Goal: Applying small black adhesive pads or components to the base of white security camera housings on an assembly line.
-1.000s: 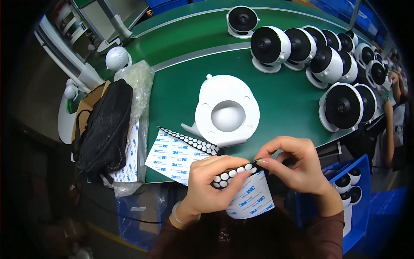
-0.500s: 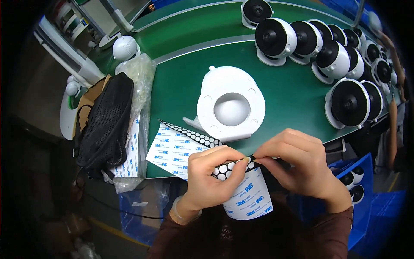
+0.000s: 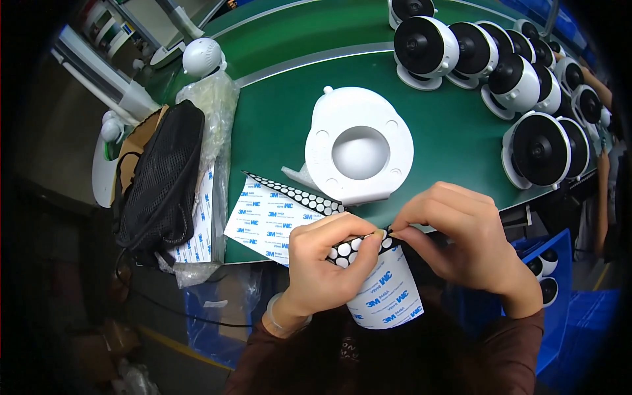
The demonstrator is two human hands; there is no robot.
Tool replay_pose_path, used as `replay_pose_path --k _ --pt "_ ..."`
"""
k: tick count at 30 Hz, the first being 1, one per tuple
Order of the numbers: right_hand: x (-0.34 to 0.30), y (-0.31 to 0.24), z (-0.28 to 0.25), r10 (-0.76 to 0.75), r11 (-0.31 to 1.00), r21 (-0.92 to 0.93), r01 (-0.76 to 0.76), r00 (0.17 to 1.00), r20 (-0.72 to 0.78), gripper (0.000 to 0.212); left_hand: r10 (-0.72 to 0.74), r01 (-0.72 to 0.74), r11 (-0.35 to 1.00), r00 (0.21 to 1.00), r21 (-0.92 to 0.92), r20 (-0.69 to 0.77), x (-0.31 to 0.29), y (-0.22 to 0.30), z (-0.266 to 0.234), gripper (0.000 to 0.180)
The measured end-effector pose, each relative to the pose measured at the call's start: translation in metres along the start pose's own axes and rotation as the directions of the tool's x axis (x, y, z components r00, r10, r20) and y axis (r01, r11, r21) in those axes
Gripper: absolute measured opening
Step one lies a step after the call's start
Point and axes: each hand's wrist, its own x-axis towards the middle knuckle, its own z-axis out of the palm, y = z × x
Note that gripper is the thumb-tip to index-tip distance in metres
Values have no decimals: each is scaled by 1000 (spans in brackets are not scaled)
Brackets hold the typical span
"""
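Note:
A sheet of round white adhesive pads on black [image 3: 345,253] hangs from my left hand [image 3: 334,263], which pinches its upper edge between thumb and forefinger. Its white backing with blue print [image 3: 388,296] curls down below. The thumb and forefinger of my right hand [image 3: 454,237] close on the sheet's corner, right beside the left fingertips; whether a single pad is between them is too small to tell. Just beyond lies a white camera housing [image 3: 316,155], its round base opening facing up. Left of my hands, a second pad sheet [image 3: 260,220] lies partly folded on the table.
Several white-and-black dome cameras [image 3: 421,46] stand at the far right of the green table [image 3: 263,125]. A black mesh bag [image 3: 161,184] and bubble wrap [image 3: 217,125] lie on the left. A blue bin [image 3: 556,316] with cameras sits low on the right. Another person's arm [image 3: 602,197] shows at the right rim.
My right fingertips have shifted slightly up at the sheet's corner. The whole view has moved a little, so the table things appear slightly higher and further right.

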Motion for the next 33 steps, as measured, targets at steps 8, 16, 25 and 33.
replay_pose_path --k 8,16,25,33 --pt "11 -6 -5 11 999 31 -10 1000 -8 13 -51 62 990 994 124 -93 -10 -11 -6 4" --pt "39 -4 31 81 994 -61 -91 985 -151 11 30 -26 999 985 26 -171 -2 -21 -6 8" --pt "42 -8 36 126 988 -76 -136 984 -126 9 78 -81 997 980 -8 -184 -1 -26 -7 9" --pt "42 -10 37 160 982 -81 -172 977 -142 8 8 -17 998 986 -55 -164 -3 -23 -7 10"
